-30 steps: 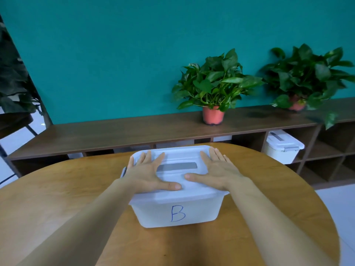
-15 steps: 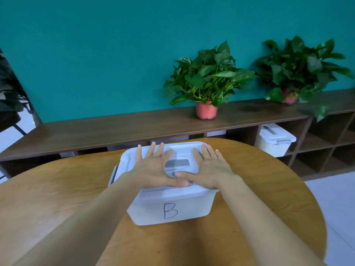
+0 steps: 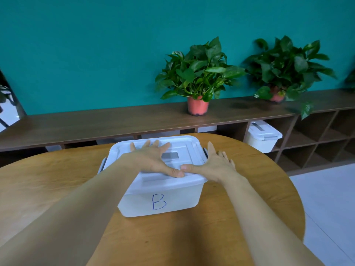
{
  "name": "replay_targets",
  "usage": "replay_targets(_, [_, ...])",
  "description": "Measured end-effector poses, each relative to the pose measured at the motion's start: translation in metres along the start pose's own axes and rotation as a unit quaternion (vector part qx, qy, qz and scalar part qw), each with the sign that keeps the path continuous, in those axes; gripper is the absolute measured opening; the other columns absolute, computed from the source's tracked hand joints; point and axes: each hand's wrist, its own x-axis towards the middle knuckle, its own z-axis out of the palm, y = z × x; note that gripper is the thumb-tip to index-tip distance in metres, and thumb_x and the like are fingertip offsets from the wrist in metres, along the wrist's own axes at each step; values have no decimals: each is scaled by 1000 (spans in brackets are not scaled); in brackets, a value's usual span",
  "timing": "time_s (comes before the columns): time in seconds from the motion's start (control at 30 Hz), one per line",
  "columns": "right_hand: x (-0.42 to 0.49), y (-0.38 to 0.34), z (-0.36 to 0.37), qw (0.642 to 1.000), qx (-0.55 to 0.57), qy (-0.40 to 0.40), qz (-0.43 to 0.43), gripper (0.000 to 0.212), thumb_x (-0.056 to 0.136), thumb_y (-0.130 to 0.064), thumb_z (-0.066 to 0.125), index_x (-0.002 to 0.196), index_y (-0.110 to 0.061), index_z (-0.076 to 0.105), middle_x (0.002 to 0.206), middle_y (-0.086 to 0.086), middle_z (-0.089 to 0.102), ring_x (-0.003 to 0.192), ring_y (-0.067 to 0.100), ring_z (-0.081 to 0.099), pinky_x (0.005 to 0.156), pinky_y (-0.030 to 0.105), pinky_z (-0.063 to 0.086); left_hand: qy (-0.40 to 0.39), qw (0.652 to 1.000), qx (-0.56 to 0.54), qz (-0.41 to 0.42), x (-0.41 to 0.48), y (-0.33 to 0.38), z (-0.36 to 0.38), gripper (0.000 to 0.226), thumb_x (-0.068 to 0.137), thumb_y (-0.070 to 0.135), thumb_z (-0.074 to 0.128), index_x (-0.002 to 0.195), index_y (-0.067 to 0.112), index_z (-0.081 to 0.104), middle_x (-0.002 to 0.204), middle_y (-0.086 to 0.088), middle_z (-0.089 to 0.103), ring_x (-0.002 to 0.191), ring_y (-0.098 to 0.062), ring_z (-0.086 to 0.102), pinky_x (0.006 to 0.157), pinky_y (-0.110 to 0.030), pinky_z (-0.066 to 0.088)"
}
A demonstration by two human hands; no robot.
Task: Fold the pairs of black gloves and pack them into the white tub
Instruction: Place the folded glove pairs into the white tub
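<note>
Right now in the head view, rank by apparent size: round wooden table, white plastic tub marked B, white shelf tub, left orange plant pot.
round wooden table
white plastic tub marked B
white shelf tub
left orange plant pot
Distance may shrink the shelf tub.

round wooden table (image 3: 240,217), lidded white tub (image 3: 172,198) marked B on it

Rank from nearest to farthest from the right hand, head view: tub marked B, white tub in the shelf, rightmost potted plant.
1. Tub marked B: touched by the right hand.
2. White tub in the shelf: back right, in a cubby.
3. Rightmost potted plant: atop the shelf, far right.
</note>
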Motion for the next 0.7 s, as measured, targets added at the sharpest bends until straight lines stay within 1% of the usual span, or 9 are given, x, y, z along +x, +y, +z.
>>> replay_targets(0.1, [-2,1,1,997,78,2,-25,139,54,-80,74,156,-31,-7,161,-8,23,145,25,28,117,51,26,-2,1000,5,-1,1,1,0,130,51,98,53,155,45,-4,166,8,-11,152,-20,-16,115,-66,-13])
replay_targets(0.17, [-7,-1,3,991,121,31,-54,136,59,-68,81,156,-30,-7,158,-9,30,140,22,37,112,44,35,0,1000,1,2,2,0,2,132,48,99,51,155,45,-4,166,8,-11,152,-20,-17,114,-66,-13])
replay_targets(0.23, [-11,-2,8,986,136,64,-71,133,63,-61,83,156,-30,-7,154,-5,37,137,24,41,108,40,40,2,1000,-2,5,4,-1,4,134,46,100,50,155,45,-4,166,8,-11,152,-20,-18,114,-65,-14])
replay_targets(0.3, [-12,-3,14,981,155,84,-83,130,66,-56,84,156,-32,-7,153,-4,38,137,24,39,106,39,40,7,1000,4,8,5,-1,6,136,43,101,47,155,45,-5,166,7,-11,152,-21,-18,114,-65,-14])
replay_targets(0.43, [-13,-6,16,979,147,96,-103,125,71,-52,82,155,-34,-8,151,-4,40,136,25,38,106,42,41,17,1000,2,14,8,-3,10,137,41,102,42,155,44,-6,166,6,-12,151,-22,-19,114,-65,-15])
replay_targets(0.5, [-14,-8,13,983,124,88,-105,121,74,-53,79,155,-32,-8,151,-2,39,136,25,38,110,46,38,18,1000,2,17,8,-3,11,136,43,102,43,155,43,-6,166,6,-12,151,-22,-20,114,-65,-16])
replay_targets(0.53, [-14,-8,12,986,100,81,-102,118,76,-56,76,155,-32,-9,153,-1,37,141,25,33,114,49,31,20,1000,3,17,8,-3,11,136,43,102,42,156,43,-6,166,6,-12,151,-22,-20,114,-64,-16])
replay_targets(0.63, [-17,-14,7,994,-24,53,-92,104,86,-64,58,156,-29,-11,165,1,8,152,19,-3,121,53,1,45,999,5,28,6,-4,14,130,51,101,43,157,41,-4,167,4,-11,151,-23,-19,114,-63,-18])
replay_targets(0.7, [-20,-25,6,987,-99,49,-115,91,93,-62,47,157,-29,-9,165,2,-9,150,17,-17,119,54,-9,75,996,1,45,2,-7,19,124,58,99,43,157,39,0,167,2,-7,152,-21,-17,114,-62,-20])
